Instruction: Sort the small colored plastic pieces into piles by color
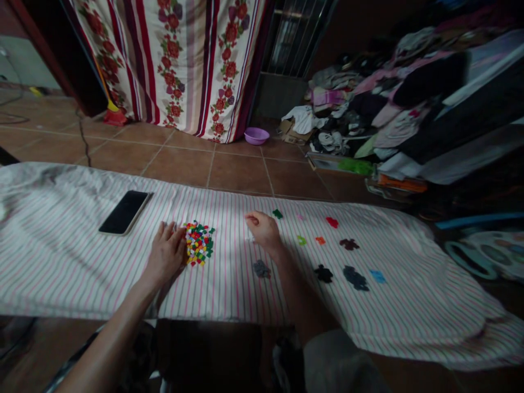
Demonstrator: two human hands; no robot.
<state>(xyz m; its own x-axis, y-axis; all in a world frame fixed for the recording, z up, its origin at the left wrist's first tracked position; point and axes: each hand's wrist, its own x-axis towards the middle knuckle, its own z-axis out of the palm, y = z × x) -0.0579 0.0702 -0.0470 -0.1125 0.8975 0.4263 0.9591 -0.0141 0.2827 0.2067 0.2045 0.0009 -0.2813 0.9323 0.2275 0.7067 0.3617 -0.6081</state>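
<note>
A mixed pile of tiny coloured pieces (pixel 198 244) lies on the striped cloth (pixel 229 295). My left hand (pixel 167 248) rests flat at the pile's left edge, fingers spread. To the right of the pile, my right hand (pixel 264 229) is raised a little, its fingers curled together at the tips; what they hold, if anything, is too small to see. Near it are a dark green cluster (pixel 277 214) and a grey cluster (pixel 262 268). Farther right lie small groups: red (pixel 332 222), orange (pixel 320 240), brown (pixel 349 244), black (pixel 323 273), dark grey (pixel 356 278) and blue (pixel 377 276).
A phone (pixel 125 213) lies on the cloth to the left of my left hand. Beyond the cloth's far edge are a tiled floor (pixel 233 172), a purple basin (pixel 256 136) and a floral curtain (pixel 196 65). Heaped clothes (pixel 368 98) stand at the back right.
</note>
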